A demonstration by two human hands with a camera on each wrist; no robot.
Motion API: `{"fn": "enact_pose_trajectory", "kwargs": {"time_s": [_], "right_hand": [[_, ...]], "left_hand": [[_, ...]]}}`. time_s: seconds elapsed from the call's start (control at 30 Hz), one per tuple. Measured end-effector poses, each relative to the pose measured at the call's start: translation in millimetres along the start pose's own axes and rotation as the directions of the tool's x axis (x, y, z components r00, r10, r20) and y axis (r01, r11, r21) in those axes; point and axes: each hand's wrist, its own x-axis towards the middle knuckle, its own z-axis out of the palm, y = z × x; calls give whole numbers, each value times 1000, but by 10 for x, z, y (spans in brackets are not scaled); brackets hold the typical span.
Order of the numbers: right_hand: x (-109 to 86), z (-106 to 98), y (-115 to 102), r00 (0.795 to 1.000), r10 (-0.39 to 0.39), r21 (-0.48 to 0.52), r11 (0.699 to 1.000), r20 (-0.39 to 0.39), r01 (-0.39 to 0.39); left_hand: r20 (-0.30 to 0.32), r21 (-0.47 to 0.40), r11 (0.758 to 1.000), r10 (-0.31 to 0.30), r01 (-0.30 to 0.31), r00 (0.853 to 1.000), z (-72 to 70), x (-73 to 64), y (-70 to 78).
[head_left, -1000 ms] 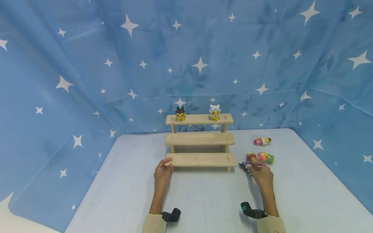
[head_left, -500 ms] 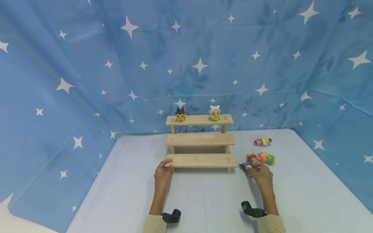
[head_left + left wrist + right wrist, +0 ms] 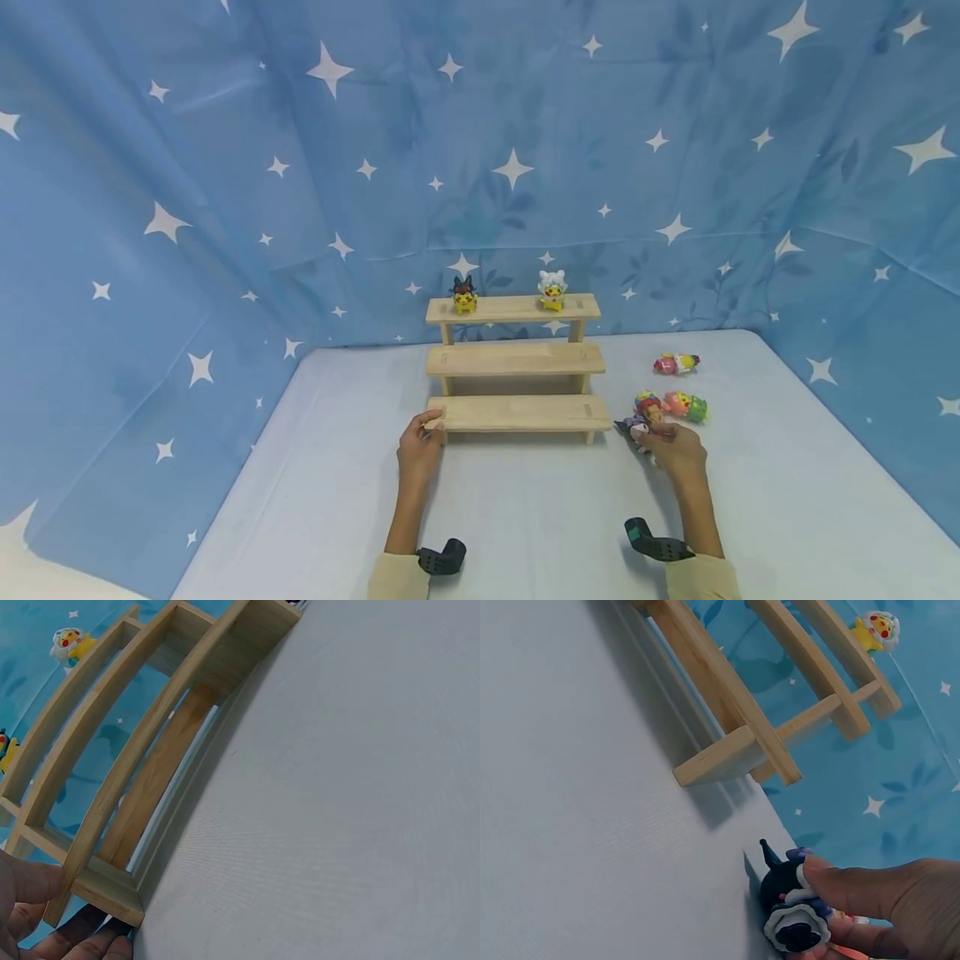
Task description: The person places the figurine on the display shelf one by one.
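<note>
A three-tier wooden display stand [image 3: 517, 360] is in the middle of the table. My left hand [image 3: 417, 450] grips the left end of its lowest shelf; in the left wrist view the thumb [image 3: 36, 880] lies against the shelf board, with fingers curled below. Right of the stand, my right hand [image 3: 681, 454] pinches a small black, white and purple figurine [image 3: 799, 922] between thumb and fingers. It has a pointed black ear and a ruffled white rim; the hand covers part of it. A figurine with a red and yellow top [image 3: 647, 403] lies just behind it.
On the top shelf stand a black-eared yellow figurine [image 3: 464, 296] and a white-hooded one [image 3: 552, 292]. A pink and green figurine [image 3: 686, 406] and a red and yellow one [image 3: 676, 364] lie at right. A blue starred cloth [image 3: 375, 208] hangs behind the table.
My right hand has shifted slightly toward the front and right, its fingers still at the black and white figurine. The left hand and the stand keep their place.
</note>
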Motion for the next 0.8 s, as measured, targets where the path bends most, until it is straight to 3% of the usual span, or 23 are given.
{"fn": "enact_pose_trajectory", "kwargs": {"time_s": [0.53,0.8], "right_hand": [[26,54,-9,999,36,-13,999,26,-36],[31,42,37,997,60,82,995,43,-63]], "left_hand": [[-6,5,1000,-2,2,1000,-15,-9,41],[2,8,1000,-9,8,1000,-11,-21,37]]}}
